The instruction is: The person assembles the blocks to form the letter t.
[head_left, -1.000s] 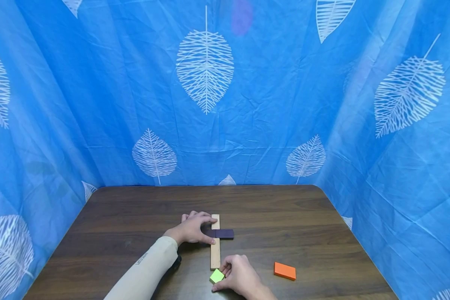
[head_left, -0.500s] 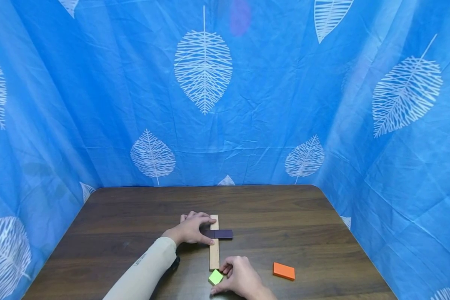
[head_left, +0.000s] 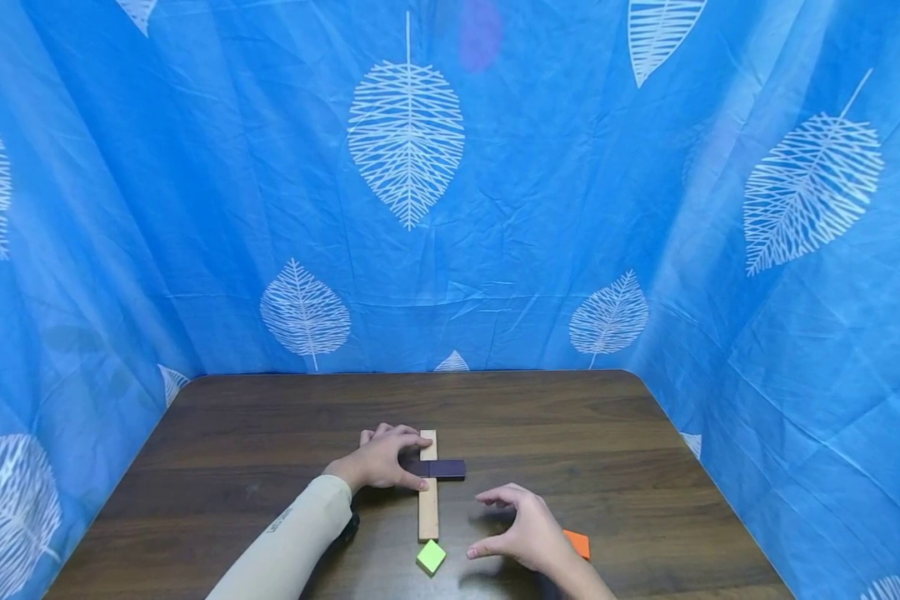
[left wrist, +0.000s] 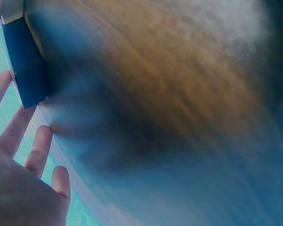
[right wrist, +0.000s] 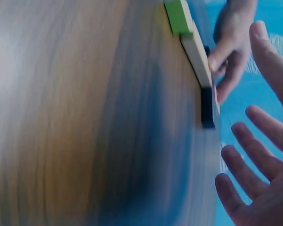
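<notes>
My left hand [head_left: 378, 458] reaches over a row of flat blocks, its thumb on the near pale wooden block [head_left: 428, 515] and its index finger on the far pale wooden block [head_left: 429, 450]. Between those two lies a dark purple block [head_left: 447, 469], set crosswise and partly hidden by the hand. The left wrist view shows fairly straight, spread fingers beside a dark block [left wrist: 26, 66]. At the row's near end a lime green block [head_left: 431, 557] sits turned at an angle. My right hand [head_left: 528, 529] hovers right of it, thumb and fingers apart, holding nothing.
An orange block [head_left: 578, 544] lies to the right, partly covered by my right hand. The brown wood-grain table [head_left: 630, 450] meets a blue leaf-print curtain [head_left: 510, 208] along its back and sides.
My right hand has let go of the green block and moved right, its fingers spreading. The green block has turned slightly. My left hand stays in place.
</notes>
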The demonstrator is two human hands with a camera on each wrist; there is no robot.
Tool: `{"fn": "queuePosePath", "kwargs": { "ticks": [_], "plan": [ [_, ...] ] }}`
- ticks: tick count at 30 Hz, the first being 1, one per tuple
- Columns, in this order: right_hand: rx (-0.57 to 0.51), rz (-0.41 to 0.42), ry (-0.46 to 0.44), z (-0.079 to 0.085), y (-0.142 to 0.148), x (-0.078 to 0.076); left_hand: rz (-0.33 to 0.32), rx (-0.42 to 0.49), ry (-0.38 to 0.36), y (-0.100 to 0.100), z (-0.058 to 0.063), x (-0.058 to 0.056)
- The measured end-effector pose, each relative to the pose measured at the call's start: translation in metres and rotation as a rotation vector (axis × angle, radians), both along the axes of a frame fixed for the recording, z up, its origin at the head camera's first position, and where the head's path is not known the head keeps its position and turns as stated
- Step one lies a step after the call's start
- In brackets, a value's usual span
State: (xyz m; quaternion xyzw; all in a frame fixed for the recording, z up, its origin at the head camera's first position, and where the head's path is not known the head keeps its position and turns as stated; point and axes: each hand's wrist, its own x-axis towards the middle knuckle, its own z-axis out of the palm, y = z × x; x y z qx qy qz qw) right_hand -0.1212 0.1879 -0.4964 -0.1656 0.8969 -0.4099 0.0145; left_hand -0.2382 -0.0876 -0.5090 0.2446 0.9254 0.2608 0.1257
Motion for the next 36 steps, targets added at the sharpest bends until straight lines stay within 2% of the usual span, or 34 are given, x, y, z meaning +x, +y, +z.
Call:
{"fn": "queuePosePath", "kwargs": {
  "ticks": [7,17,28,36],
  "plan": [
    [-0.034,-0.028,-0.053,0.008,0.025,-0.003,-0.007,0.006,0.000,-0.002,0.000,0.001],
    [-0.063,-0.003,-0.116,0.012,0.067,-0.001,-0.006,0.000,0.001,-0.001,-0.001,0.001],
    [-0.016,-0.045,-0.156,-0.002,0.106,0.008,-0.004,-0.006,0.002,-0.001,-0.002,0.000],
    [0.019,-0.064,-0.170,-0.009,0.121,0.011,-0.001,0.000,-0.001,-0.001,0.000,0.000]
  ]
}}
